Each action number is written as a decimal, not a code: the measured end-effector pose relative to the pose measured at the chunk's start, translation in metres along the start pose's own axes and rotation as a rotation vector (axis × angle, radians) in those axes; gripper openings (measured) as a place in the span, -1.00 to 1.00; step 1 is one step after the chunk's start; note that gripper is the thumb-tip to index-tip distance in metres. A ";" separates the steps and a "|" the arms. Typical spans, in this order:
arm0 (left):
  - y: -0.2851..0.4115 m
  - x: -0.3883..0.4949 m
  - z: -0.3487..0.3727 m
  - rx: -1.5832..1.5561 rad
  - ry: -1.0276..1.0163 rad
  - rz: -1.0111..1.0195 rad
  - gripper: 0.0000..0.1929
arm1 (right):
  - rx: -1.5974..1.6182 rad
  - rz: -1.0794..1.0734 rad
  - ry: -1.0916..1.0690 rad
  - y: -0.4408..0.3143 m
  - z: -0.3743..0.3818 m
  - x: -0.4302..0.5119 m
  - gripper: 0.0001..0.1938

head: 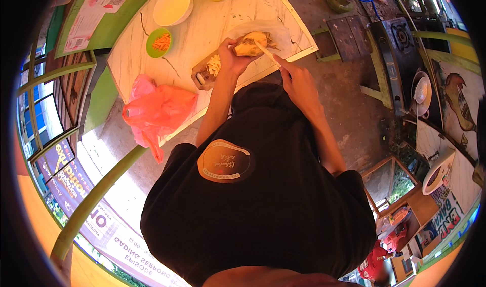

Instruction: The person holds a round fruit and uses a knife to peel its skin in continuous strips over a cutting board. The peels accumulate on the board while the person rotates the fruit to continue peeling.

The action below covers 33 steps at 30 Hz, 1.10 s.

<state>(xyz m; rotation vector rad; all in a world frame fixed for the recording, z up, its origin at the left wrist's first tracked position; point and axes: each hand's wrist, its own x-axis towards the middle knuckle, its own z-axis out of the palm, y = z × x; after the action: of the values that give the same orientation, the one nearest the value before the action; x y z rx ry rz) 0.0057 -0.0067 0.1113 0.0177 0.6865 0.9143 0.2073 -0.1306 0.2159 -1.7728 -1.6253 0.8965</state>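
Note:
My left hand (233,59) grips a large pale-yellow root vegetable (245,51) with brown patches of skin, above the near edge of the table. In my right hand (298,76) is a knife (267,53), its pale blade lying against the vegetable's upper right side. Brown peelings (272,42) lie just beyond, on a clear plastic bag (284,30). Below my left wrist is a wooden board (200,70) with pale cut sticks (214,65) and a small light-coloured object. My left forearm partly covers the board.
On the white marble-patterned table (125,59) stand a green bowl (148,46) of orange strips and a white bowl (172,7). A red plastic bag (163,103) hangs over the near left edge. A gas stove (400,34) and wooden stool (349,36) stand right.

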 end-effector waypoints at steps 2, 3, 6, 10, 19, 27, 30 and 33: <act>-0.001 -0.001 0.003 0.000 0.044 0.000 -0.27 | 0.000 -0.003 -0.006 -0.001 -0.001 0.000 -0.65; -0.001 -0.001 0.005 0.000 0.066 0.000 -0.27 | 0.001 0.000 -0.009 -0.002 -0.003 0.000 -0.65; -0.001 -0.003 0.009 0.029 0.055 0.019 -0.29 | 0.020 -0.024 0.018 0.001 -0.001 0.000 -0.65; 0.000 0.000 0.003 0.000 0.033 -0.009 -0.34 | 0.011 -0.046 0.034 0.002 0.002 0.000 -0.65; -0.006 0.006 0.000 0.100 0.099 0.078 -0.45 | -0.028 -0.025 -0.013 -0.005 0.002 0.000 -0.65; -0.008 0.009 -0.001 0.100 0.137 0.082 -0.47 | -0.075 -0.050 0.005 -0.002 0.007 -0.001 -0.64; -0.010 0.012 -0.002 0.185 0.152 0.115 -0.49 | -0.087 -0.084 0.020 0.000 0.007 0.003 -0.63; -0.012 0.016 -0.002 0.201 0.174 0.144 -0.50 | -0.091 -0.103 0.014 0.003 0.007 0.004 -0.63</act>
<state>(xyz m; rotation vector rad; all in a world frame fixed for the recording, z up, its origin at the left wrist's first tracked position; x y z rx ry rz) 0.0195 -0.0033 0.0976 0.1700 0.9472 0.9887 0.2035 -0.1269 0.2091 -1.7333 -1.7565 0.7727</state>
